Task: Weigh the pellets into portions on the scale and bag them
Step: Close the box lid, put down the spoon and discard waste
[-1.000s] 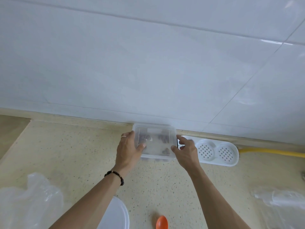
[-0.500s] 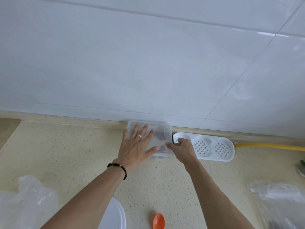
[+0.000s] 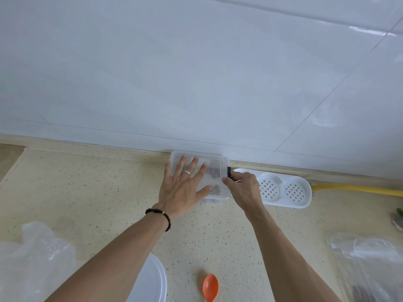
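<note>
A clear plastic box (image 3: 214,160) with a lid stands against the wall, with dark pellets (image 3: 212,172) showing dimly through it. My left hand (image 3: 183,190) lies flat on the lid with fingers spread and holds nothing. My right hand (image 3: 244,188) is at the box's right side, its thumb and fingers pinched on a small black latch (image 3: 229,171). An orange spoon (image 3: 210,286) lies on the counter near me, between my forearms. No scale is in view.
A white perforated tray (image 3: 283,190) sits right of the box, with a yellow hose (image 3: 359,189) behind it. Crumpled clear bags lie at the near left (image 3: 32,258) and near right (image 3: 370,264). A white round lid (image 3: 152,280) sits under my left forearm.
My left hand left the box's side and now lies flat on the lid. The box sits nearer the wall. My right hand stays at the black latch.
</note>
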The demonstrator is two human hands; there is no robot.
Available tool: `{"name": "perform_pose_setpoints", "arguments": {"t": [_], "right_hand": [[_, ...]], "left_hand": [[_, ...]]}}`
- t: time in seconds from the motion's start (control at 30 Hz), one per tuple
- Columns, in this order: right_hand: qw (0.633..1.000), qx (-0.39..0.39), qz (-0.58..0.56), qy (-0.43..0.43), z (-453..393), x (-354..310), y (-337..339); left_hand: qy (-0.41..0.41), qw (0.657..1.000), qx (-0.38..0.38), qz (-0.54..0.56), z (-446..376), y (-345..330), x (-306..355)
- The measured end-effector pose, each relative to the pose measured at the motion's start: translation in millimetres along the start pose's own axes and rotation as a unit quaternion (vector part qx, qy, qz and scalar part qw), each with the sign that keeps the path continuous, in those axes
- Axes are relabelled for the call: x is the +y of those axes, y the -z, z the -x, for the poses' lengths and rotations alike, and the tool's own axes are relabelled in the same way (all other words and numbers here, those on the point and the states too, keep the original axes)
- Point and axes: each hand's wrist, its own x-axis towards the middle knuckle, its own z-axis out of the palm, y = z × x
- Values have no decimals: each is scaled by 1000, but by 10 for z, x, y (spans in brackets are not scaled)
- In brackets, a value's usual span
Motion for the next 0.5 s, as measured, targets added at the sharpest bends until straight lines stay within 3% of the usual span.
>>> {"name": "perform_pose_setpoints", "arguments": {"t": [0.1,0.27,0.37,0.5], "right_hand": [[1000,12,13,2,5,-36,23],[999,-31,22,12,172,-56,81],[1000,-5,22,1,417,-15,105],[1000,8,27,-3,805,114,189]], "left_hand": [[-4,1000,3,2,1,-7,-1],[-15,1000,6,9,11,-1,-23],[-16,999,10,44,83,83,-19],[-31,991,75,110,533,170,87]]}}
